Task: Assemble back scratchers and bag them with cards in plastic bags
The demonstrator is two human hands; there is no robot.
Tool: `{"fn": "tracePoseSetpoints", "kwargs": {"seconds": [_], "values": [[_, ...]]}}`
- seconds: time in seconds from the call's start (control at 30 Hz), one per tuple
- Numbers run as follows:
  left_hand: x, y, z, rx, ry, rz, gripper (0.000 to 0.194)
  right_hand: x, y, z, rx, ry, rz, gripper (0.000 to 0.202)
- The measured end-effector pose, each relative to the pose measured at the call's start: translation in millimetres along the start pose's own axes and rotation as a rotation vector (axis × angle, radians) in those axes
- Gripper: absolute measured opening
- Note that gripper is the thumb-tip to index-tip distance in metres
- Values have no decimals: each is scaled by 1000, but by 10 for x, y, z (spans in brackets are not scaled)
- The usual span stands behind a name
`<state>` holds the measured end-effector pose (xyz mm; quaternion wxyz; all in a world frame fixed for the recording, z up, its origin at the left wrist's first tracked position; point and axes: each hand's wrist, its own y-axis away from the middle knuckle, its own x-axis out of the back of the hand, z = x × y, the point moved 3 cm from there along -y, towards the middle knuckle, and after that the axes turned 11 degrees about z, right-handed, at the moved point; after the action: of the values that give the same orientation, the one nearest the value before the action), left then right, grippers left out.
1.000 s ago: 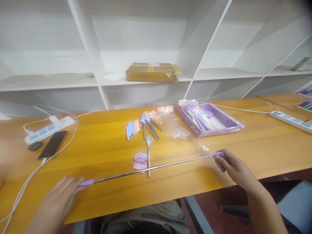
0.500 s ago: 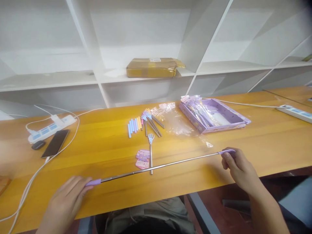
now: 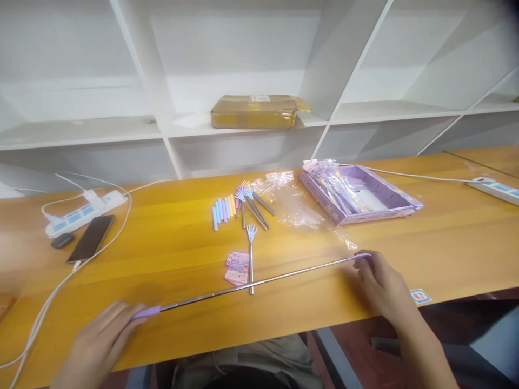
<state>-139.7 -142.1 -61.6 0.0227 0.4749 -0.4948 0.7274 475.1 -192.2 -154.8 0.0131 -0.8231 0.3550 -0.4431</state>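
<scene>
A telescopic back scratcher (image 3: 243, 284), drawn out long, stretches across the front of the table between both hands. My left hand (image 3: 101, 335) is closed round its purple handle. At the other end, my right hand (image 3: 379, 281) grips the purple claw head, most of which the fingers hide. Under the rod lies a shorter back scratcher (image 3: 251, 259) with a blue claw, beside a few pink cards (image 3: 237, 267). Farther back are a pile of back scratchers (image 3: 253, 208) with metal rods and a row of coloured handles (image 3: 223, 209).
A purple box (image 3: 377, 213) holding bagged back scratchers stands at the back right, near clear plastic bags (image 3: 300, 210). On the left are a power strip (image 3: 87, 213), a phone (image 3: 91, 237) and white cables. A taped carton (image 3: 255, 112) sits on the shelf.
Both hands have shifted left with the back scratcher, the right hand more than the left. A small sticker at the table's front edge has come into view by my right wrist.
</scene>
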Motion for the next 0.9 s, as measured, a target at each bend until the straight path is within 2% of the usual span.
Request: {"fn": "tracePoseSetpoints", "kwargs": {"seconds": [0.23,0.43,0.67,0.9], "values": [[31,19,-76,7,-7,28,28,0,11,176,-6,12,-48,43],[-3,63,-64,55,38,-2,29,45,9,102,13,23,-103,41],[-56,141,-76,126,46,-21,22,158,55,-13,27,11,-107,41],[-95,23,-42,134,24,57,16,286,101,14,11,9,-63,39]]}}
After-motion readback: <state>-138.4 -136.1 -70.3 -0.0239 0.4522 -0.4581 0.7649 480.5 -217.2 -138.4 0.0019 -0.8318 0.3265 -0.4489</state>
